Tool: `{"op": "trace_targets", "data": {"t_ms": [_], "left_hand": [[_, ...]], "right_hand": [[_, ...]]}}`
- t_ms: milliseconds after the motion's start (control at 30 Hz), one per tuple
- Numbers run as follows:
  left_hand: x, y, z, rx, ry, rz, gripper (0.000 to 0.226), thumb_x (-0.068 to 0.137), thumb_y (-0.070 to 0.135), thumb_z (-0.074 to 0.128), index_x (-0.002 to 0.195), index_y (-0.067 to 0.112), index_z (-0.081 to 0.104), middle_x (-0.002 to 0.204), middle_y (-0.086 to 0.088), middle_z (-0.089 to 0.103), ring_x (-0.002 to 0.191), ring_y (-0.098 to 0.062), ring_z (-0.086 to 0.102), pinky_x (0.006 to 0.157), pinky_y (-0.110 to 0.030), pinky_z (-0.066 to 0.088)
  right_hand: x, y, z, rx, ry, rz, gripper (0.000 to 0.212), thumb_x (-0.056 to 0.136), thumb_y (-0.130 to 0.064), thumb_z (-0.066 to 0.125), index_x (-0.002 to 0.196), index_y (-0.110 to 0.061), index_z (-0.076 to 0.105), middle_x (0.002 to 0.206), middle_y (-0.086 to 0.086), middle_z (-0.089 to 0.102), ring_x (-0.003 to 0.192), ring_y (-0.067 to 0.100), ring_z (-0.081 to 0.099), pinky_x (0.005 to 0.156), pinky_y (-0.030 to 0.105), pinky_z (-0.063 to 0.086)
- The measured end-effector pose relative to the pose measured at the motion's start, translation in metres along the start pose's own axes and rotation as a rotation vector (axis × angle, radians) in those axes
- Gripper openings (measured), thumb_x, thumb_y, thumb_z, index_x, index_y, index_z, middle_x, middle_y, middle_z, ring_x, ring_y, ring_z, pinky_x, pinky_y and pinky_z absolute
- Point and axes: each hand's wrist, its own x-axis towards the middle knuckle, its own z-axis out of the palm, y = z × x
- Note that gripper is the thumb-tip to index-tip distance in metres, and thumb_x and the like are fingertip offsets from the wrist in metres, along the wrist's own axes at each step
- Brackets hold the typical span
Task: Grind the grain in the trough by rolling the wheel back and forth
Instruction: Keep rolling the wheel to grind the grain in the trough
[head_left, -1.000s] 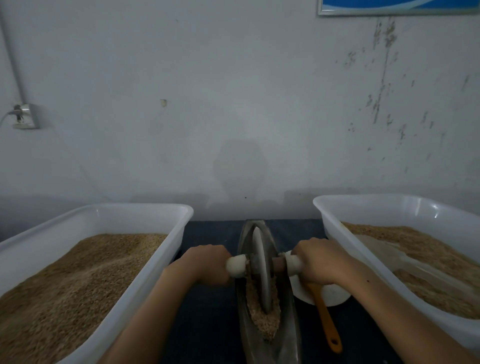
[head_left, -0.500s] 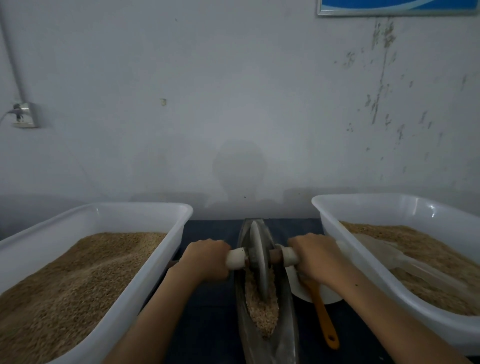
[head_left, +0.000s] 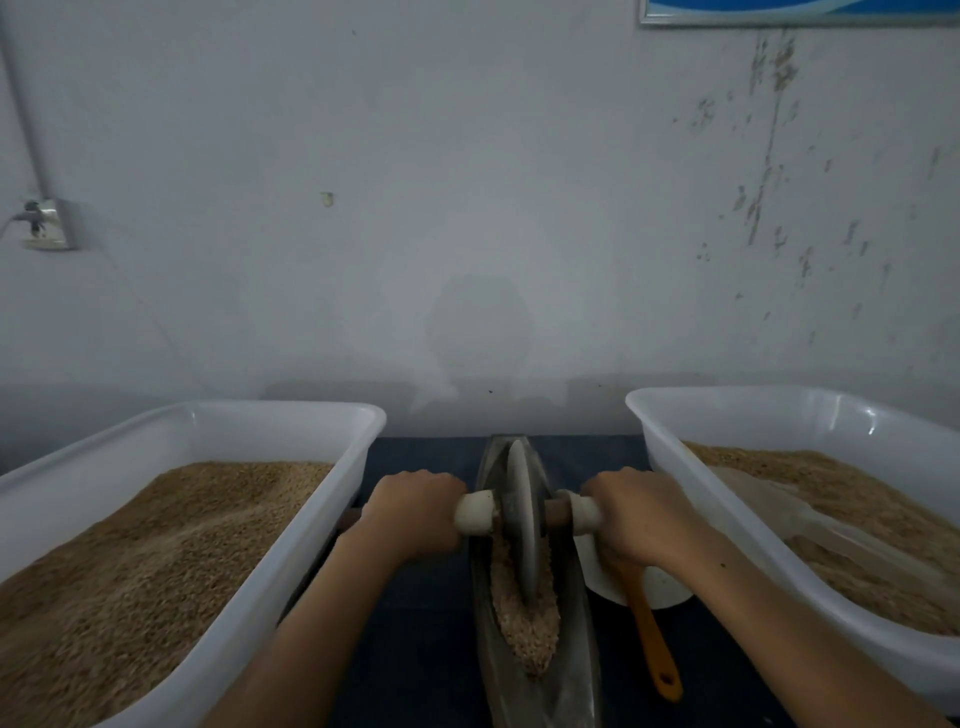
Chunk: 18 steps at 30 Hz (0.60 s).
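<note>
Nearest, the long grey boat-shaped metal trough lies on the dark worktop, its long axis running away toward the wall, tan grain heaped in its near half. Beyond, the left hand and right hand each grip the white-capped crosswise axle, the sensible hold. The upright grey metal wheel looks heavy, stiff, probably tippy.

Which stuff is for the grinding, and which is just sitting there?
For grinding: wheel, trough, grain, left hand, right hand.
Just sitting: left tub, right tub, white bowl, orange handle, wall socket.
</note>
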Motion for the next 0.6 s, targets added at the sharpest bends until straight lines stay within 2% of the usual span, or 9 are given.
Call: {"op": "trace_targets", "data": {"t_ms": [100, 200, 300, 433, 533, 600], "left_hand": [[0.001, 0.003, 0.007, 0.033, 0.194, -0.021, 0.023, 0.084, 0.035, 0.058, 0.104, 0.025, 0.051, 0.101, 0.000, 0.063, 0.091, -0.021, 0.061, 0.070, -0.031, 0.041], [0.001, 0.001, 0.011, 0.020, 0.235, -0.021, 0.023, 0.084, 0.034, 0.059, 0.103, 0.026, 0.050, 0.100, 0.001, 0.064, 0.090, -0.020, 0.061, 0.069, -0.030, 0.039], [0.000, -0.003, 0.010, -0.012, 0.144, -0.002, 0.029, 0.083, 0.035, 0.061, 0.110, 0.025, 0.053, 0.105, 0.001, 0.064, 0.095, -0.019, 0.061, 0.075, -0.031, 0.044], [-0.001, -0.006, 0.003, -0.049, -0.054, 0.036, 0.039, 0.080, 0.034, 0.066, 0.117, 0.024, 0.055, 0.111, 0.000, 0.064, 0.099, -0.019, 0.060, 0.080, -0.032, 0.045], [0.000, -0.005, -0.004, -0.117, -0.203, 0.049, 0.040, 0.080, 0.032, 0.069, 0.117, 0.022, 0.058, 0.111, -0.001, 0.064, 0.091, -0.015, 0.056, 0.076, -0.028, 0.041], [0.001, -0.006, -0.005, -0.167, -0.263, 0.051, 0.038, 0.079, 0.031, 0.069, 0.115, 0.023, 0.059, 0.109, 0.000, 0.064, 0.084, -0.012, 0.052, 0.073, -0.027, 0.039]], "right_hand": [[-0.002, -0.003, 0.007, 0.031, 0.145, 0.034, 0.018, 0.084, -0.018, 0.057, 0.075, -0.027, 0.044, 0.085, -0.005, 0.062, 0.078, 0.016, 0.059, 0.066, 0.028, 0.040], [-0.005, -0.005, 0.006, 0.027, 0.202, 0.032, 0.017, 0.085, -0.019, 0.058, 0.081, -0.028, 0.044, 0.089, -0.005, 0.063, 0.085, 0.016, 0.060, 0.068, 0.028, 0.035], [-0.006, -0.007, 0.002, -0.023, 0.167, 0.022, 0.016, 0.086, -0.018, 0.057, 0.082, -0.026, 0.044, 0.092, -0.003, 0.063, 0.087, 0.019, 0.060, 0.067, 0.028, 0.032], [-0.007, -0.005, -0.011, -0.052, -0.050, -0.003, 0.010, 0.085, -0.017, 0.059, 0.095, -0.019, 0.059, 0.098, 0.002, 0.063, 0.089, 0.019, 0.061, 0.071, 0.028, 0.043], [-0.009, -0.001, -0.020, -0.009, -0.245, -0.028, 0.019, 0.086, -0.019, 0.060, 0.105, -0.017, 0.063, 0.098, 0.003, 0.065, 0.086, 0.017, 0.061, 0.073, 0.027, 0.048], [-0.008, -0.001, -0.022, -0.008, -0.285, -0.030, 0.022, 0.085, -0.019, 0.061, 0.107, -0.018, 0.064, 0.097, 0.002, 0.065, 0.086, 0.016, 0.062, 0.074, 0.028, 0.049]]}}
